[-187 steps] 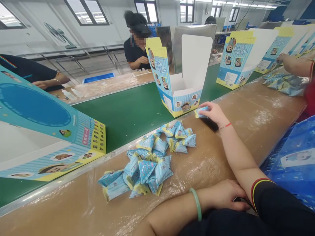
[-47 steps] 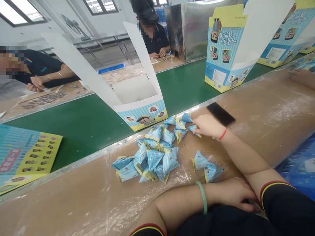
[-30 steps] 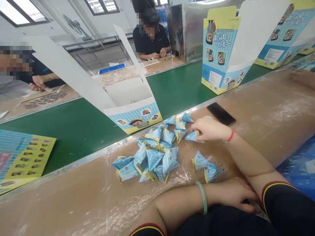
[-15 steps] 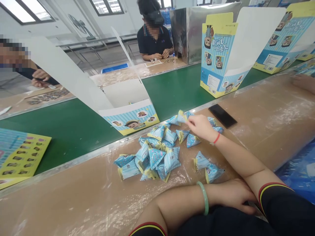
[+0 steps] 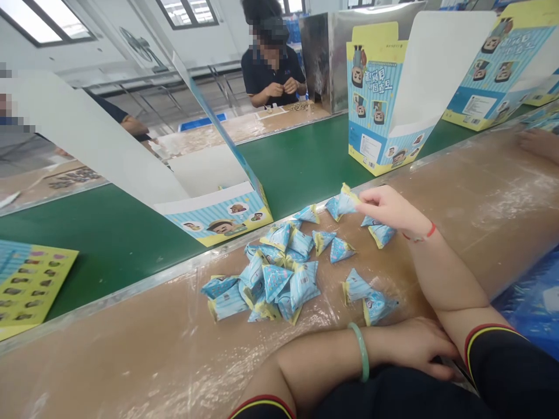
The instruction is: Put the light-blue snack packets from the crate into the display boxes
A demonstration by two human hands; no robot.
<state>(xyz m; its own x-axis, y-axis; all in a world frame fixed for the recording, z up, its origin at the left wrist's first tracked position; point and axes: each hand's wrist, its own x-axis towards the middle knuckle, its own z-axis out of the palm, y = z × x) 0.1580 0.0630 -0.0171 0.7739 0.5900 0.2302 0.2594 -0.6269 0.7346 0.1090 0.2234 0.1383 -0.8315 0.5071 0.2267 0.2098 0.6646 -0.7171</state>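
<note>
My right hand (image 5: 386, 206), with a red string at the wrist, pinches a small blue-and-yellow pyramid-shaped packet (image 5: 348, 201) by its edge near the far side of the table. Another such packet (image 5: 332, 208) lies just beside it. Below my hand are two more, one of them a blue packet (image 5: 382, 235). My left hand (image 5: 430, 349) rests low at the table's near edge, past a green bangle (image 5: 360, 352); its thumb stands apart from the fingers and the fingertips are partly hidden. A pile of similar packets (image 5: 279, 279) lies to the left.
An open display box (image 5: 218, 215) with a raised white flap stands on the green belt (image 5: 301, 157). Another box (image 5: 378, 110) stands further right, with more behind. A yellow-and-blue printed panel (image 5: 37, 285) is at left. Across the belt a co-worker (image 5: 275, 70) handles small pieces.
My right hand has moved slightly right with the pinched packet, uncovering table behind it. The black phone seen earlier is now out of sight. The boxes have shifted left in view.
</note>
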